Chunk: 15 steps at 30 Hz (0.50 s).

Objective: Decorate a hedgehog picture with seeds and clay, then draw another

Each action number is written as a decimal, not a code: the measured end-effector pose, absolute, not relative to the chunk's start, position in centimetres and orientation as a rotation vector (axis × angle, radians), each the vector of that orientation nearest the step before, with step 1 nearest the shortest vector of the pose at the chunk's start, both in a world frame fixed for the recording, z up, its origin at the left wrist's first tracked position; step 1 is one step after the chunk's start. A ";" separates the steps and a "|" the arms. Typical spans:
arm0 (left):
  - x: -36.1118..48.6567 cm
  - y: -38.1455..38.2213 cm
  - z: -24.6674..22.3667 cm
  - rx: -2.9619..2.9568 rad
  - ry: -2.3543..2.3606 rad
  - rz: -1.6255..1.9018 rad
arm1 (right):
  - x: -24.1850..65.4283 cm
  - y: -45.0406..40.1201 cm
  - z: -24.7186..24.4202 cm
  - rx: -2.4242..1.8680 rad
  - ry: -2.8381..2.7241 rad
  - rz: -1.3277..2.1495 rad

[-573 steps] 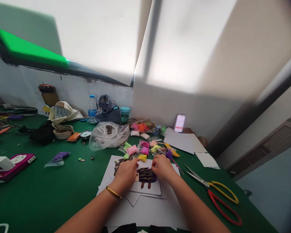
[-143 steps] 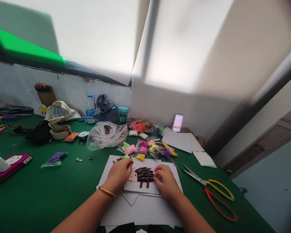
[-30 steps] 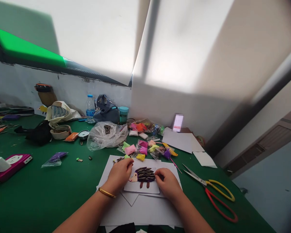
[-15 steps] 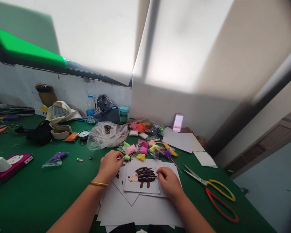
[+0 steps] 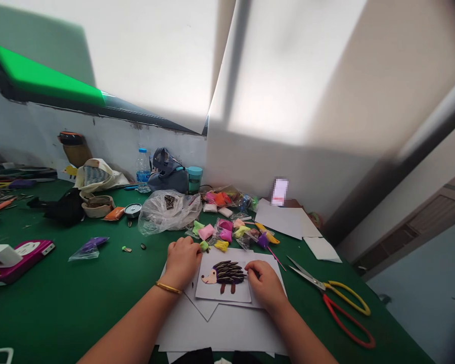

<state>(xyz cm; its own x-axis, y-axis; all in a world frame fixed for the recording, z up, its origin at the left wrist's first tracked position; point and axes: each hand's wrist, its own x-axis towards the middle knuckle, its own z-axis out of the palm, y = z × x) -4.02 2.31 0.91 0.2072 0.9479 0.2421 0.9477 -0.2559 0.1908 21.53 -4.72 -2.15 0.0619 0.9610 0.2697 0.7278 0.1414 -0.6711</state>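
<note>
A hedgehog picture [image 5: 223,277], with dark seed-like spines, a pale face and two brown legs, lies on a white card [image 5: 212,294] over stacked white paper [image 5: 227,331]. My left hand [image 5: 184,260] is curled at the card's upper left, near a small green clay lump [image 5: 204,245]; what its fingers hold, if anything, is hidden. At the card's right edge my right hand [image 5: 263,283] has its thumb and fingertips pinched beside the spines; nothing can be made out between them. Yellow clay [image 5: 222,245] sits just above the card.
Large scissors [image 5: 326,287] lie open at the right. Behind the paper are coloured clay packets [image 5: 225,234] and a clear plastic bag [image 5: 170,212]. A purple packet [image 5: 91,247] and a magenta case [image 5: 26,260] are at the left; a bottle [image 5: 143,171] stands by the wall.
My left hand has moved to the right, closer to the card, and its fingers now hide the small dark pieces there. My right hand has stayed beside the spines.
</note>
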 end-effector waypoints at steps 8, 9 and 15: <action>-3.5 1.9 1.2 2.531 1.889 0.600 | 21.6 -4.6 -2.1 -1.620 -1.669 0.408; -3.5 1.9 1.3 2.509 1.875 0.649 | 21.5 -4.7 -2.1 -1.614 -1.660 0.400; -2.2 1.1 1.7 2.247 1.485 0.939 | 21.0 -4.8 -1.6 -1.487 -1.632 0.384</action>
